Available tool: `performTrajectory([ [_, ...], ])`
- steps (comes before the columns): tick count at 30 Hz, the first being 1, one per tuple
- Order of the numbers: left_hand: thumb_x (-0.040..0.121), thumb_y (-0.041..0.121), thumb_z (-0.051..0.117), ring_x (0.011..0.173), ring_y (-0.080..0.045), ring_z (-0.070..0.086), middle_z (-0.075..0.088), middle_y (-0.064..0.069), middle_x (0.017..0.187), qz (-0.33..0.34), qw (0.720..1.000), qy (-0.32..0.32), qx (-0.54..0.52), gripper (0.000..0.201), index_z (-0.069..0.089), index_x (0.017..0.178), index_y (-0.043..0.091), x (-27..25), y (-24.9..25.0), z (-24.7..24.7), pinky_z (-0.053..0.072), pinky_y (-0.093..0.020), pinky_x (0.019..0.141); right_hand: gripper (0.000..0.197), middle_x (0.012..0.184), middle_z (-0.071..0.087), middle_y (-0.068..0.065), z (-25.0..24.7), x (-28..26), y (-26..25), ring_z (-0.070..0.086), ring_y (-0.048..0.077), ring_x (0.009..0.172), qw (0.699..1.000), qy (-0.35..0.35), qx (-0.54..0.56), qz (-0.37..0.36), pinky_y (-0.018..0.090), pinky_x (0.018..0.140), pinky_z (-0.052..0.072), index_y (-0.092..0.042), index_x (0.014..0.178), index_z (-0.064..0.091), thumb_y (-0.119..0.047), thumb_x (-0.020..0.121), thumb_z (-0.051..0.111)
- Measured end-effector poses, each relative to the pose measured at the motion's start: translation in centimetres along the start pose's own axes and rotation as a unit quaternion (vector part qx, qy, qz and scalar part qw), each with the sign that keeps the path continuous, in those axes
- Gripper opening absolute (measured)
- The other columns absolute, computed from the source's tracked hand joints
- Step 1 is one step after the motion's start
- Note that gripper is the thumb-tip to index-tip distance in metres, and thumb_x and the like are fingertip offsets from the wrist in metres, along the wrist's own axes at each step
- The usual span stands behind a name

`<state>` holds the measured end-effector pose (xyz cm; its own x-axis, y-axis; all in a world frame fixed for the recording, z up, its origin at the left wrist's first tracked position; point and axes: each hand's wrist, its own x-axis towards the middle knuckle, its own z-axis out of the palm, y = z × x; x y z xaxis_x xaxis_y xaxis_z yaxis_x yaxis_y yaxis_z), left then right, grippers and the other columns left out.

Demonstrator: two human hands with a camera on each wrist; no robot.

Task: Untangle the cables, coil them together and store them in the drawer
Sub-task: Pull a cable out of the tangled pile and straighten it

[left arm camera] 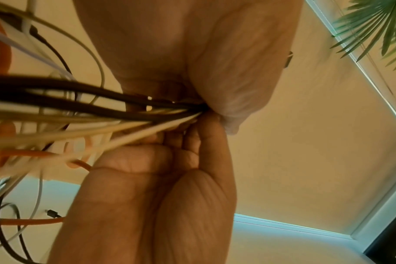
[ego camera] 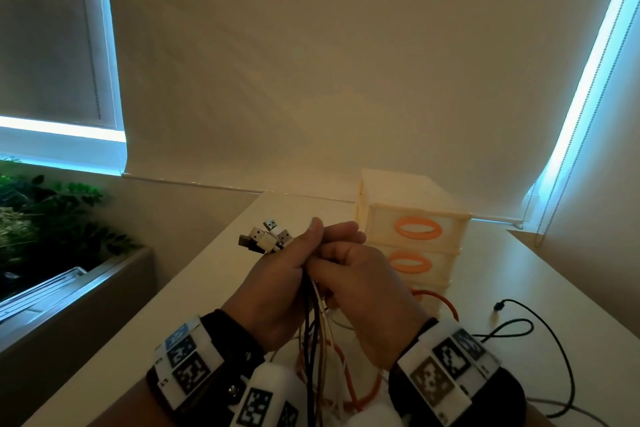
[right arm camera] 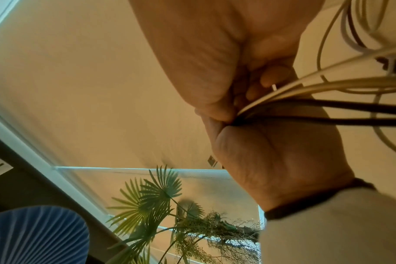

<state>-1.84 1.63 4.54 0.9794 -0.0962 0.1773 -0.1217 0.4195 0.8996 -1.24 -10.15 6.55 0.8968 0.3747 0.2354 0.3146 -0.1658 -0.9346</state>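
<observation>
Several cables, black, white and orange, are gathered into one bundle (ego camera: pixel 311 322) held upright above the table. Their USB plugs (ego camera: pixel 266 239) fan out from the top of my left hand (ego camera: pixel 277 274), which grips the bundle just below them. My right hand (ego camera: pixel 353 270) is pressed against the left and curls round the same bundle. The left wrist view shows the strands (left arm camera: pixel 102 110) squeezed between both palms. In the right wrist view white and black strands (right arm camera: pixel 328 100) run out to the right. A cream drawer unit (ego camera: pixel 412 236) with orange oval handles stands behind my hands, all drawers shut.
Loose ends trail on the cream table (ego camera: pixel 207 288): an orange loop (ego camera: pixel 349 388) under my wrists and a thin black cable (ego camera: pixel 519 326) at the right. Green plants (ego camera: pixel 41 218) stand beyond the table's left edge. Blinds cover the windows behind.
</observation>
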Motion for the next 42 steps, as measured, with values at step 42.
performTrajectory([
  [42,0.105,0.055,0.018,0.115,-0.033,0.067,0.072,-0.010,0.125,-0.047,0.999,0.014,-0.010,0.073,0.070,0.122,0.007,0.3,1.4,-0.9,0.052,-0.044,0.094,0.035,0.054,0.031,-0.005,1.0,-2.9,0.5,0.025,0.007,0.041,0.963,-0.160,0.153,0.152,0.015,0.039,0.022,-0.016,0.083,0.051,-0.040,0.105,0.039],
])
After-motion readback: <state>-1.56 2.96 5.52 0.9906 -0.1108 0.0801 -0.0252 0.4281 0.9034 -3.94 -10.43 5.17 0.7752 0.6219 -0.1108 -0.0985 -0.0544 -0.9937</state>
